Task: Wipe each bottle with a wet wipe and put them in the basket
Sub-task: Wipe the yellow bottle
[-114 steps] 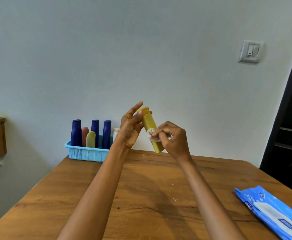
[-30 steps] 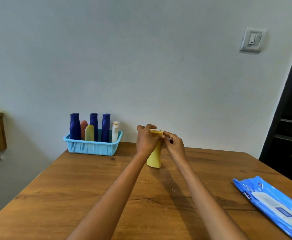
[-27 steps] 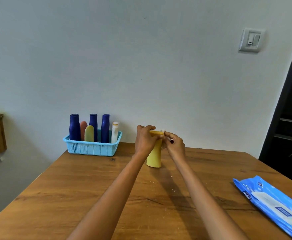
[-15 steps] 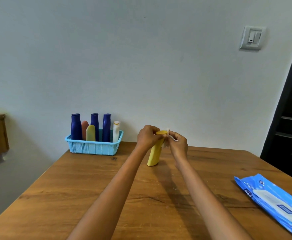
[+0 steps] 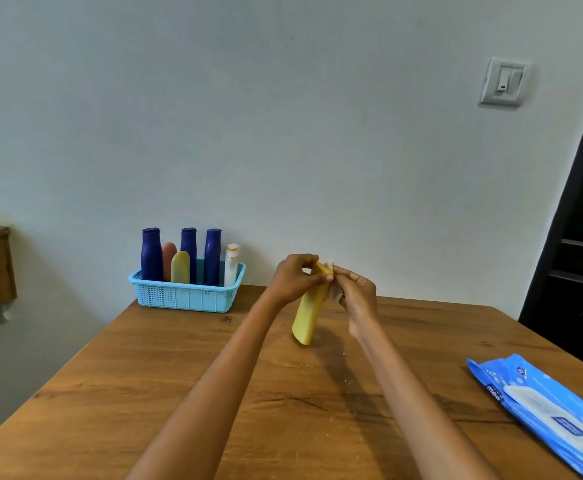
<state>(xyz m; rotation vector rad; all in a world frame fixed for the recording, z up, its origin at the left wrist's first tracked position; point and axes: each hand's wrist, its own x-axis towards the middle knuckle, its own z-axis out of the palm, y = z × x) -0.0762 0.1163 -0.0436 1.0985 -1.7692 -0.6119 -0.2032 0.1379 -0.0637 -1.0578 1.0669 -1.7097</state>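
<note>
Wooden counter (image 5: 179,375) against a plain wall: a yellow bottle (image 5: 309,311) is being held tilted above it, pinched at the top by the left hand (image 5: 295,277). A wadded wet wipe (image 5: 333,289) is being gripped against it by the right hand (image 5: 357,299). The blue basket (image 5: 186,296) is sitting well left, already loaded with bottles.

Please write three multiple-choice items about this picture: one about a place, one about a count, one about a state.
1. Where does the wet wipe pack lie?
A. in the basket
B. near the table's right edge
C. under the left hand

2. How many dark blue bottles stand in the basket?
A. one
B. three
C. five

3. How is the yellow bottle held?
A. tilted, by both hands
B. lying flat, untouched
C. upright in the basket

Key: B, it lies flat at the right; B, three blue caps show; A, left hand and right hand hold its top.
</note>
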